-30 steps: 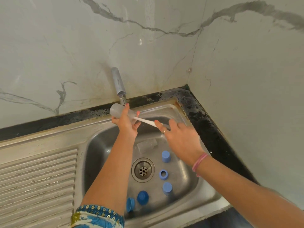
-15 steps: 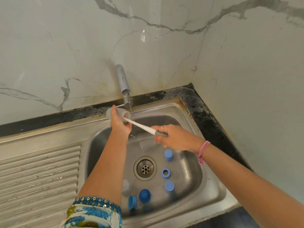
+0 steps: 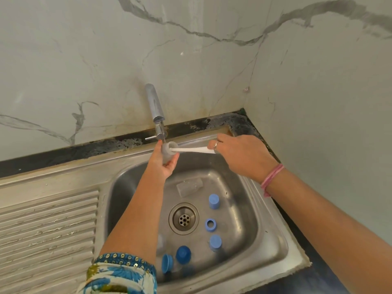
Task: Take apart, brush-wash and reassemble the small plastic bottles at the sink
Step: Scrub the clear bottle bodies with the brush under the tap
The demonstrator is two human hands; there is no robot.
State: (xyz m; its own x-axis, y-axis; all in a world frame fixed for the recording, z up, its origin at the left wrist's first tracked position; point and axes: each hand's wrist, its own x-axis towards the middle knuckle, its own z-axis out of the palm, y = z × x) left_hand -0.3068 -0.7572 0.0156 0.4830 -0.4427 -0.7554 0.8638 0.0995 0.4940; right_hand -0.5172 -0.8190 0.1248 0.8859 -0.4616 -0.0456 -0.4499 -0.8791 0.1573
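My left hand (image 3: 164, 161) grips a small translucent bottle (image 3: 168, 150) just under the tap (image 3: 156, 109), its open mouth turned to the right. My right hand (image 3: 244, 155) holds a white brush (image 3: 191, 149) by its handle, and the brush head sits inside the bottle's mouth. Another clear bottle (image 3: 188, 186) lies on its side at the back of the sink basin (image 3: 267, 236). Several blue caps rest on the basin floor, among them a light one (image 3: 213, 201), an open ring-shaped one (image 3: 210, 225) and a darker one (image 3: 183, 254).
The drain (image 3: 184, 218) sits mid-basin. A ribbed steel draining board (image 3: 46, 228) spreads to the left. A dark stained counter strip (image 3: 89, 148) runs behind the sink, below marble-patterned walls that meet in a corner at the right.
My right hand has swung up and to the right, bringing the brush level. The bottle's mouth has turned toward it, and the brush head now sits in the opening.
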